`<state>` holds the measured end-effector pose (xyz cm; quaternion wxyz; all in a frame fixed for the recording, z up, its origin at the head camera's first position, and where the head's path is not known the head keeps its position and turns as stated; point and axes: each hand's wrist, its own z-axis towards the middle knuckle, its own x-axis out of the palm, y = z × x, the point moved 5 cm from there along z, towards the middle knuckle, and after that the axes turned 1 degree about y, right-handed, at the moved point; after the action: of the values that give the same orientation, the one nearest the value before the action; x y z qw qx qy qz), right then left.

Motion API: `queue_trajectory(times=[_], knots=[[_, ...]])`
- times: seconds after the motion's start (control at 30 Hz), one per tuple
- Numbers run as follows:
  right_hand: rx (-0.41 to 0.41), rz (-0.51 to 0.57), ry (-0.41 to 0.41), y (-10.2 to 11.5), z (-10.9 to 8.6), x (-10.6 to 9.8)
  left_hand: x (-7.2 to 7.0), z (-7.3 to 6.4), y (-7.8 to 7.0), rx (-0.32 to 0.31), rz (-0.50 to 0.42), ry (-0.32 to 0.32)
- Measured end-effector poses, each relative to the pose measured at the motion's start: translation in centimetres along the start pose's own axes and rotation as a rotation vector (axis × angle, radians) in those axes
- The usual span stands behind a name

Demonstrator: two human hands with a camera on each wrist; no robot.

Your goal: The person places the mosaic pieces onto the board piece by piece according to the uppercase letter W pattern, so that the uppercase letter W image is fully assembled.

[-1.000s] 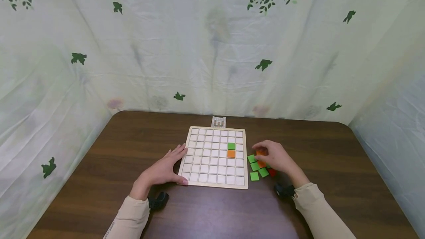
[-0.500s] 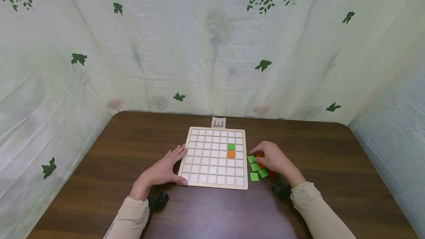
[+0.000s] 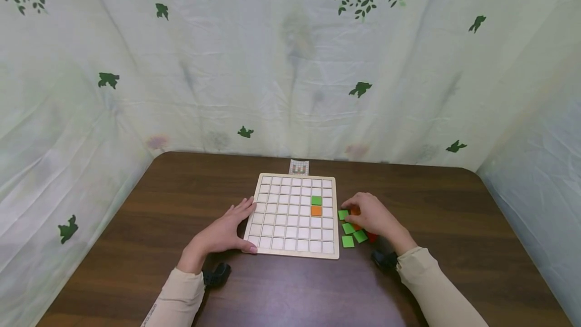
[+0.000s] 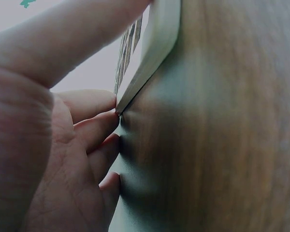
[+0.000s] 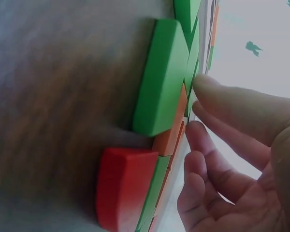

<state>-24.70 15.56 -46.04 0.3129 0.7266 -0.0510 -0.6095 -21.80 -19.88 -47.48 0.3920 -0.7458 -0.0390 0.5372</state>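
The green square tile [image 3: 343, 214] farthest from me lies at nine o'clock from my nearer right hand [image 3: 374, 214]; whether its bent fingers pinch it, I cannot tell. My left hand [image 3: 219, 233], fingers spread, touches the pale wooden grid board [image 3: 292, 219].

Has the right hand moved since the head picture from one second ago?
Yes: in the head view, the right hand has shifted slightly left, closer to the right edge of the grid board.
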Motion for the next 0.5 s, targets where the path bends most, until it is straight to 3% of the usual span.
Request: queue_trajectory(times=[0.5], knots=[[-0.015, -0.049, 0.031, 0.27, 0.26, 0.31, 0.02, 0.00, 0.00, 0.000, 0.000, 0.001]])
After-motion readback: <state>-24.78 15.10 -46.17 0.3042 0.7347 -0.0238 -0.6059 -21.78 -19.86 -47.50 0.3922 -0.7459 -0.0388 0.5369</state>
